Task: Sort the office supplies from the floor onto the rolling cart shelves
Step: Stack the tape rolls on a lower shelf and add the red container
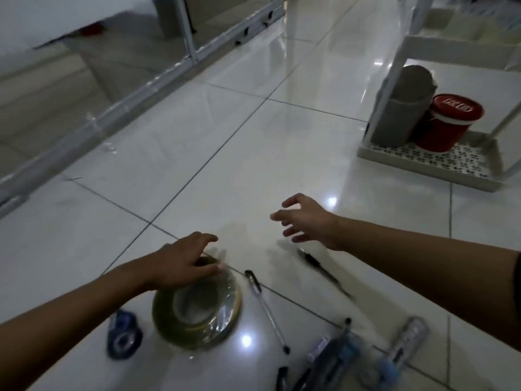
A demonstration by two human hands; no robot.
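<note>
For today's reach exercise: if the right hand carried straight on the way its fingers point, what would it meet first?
The right hand points leftward, above the floor. That way looks free: only bare tile shows ahead. The tape roll and black pen lie nearer the camera, off that line, though depth is uncertain.

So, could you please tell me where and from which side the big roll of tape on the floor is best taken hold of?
Probably across its rim, from above. The tape roll lies flat on the floor, its open core facing up, so fingers can hook into the core with the thumb on the outer wall. The left hand is already over its far edge, so that side seems easiest.
</note>
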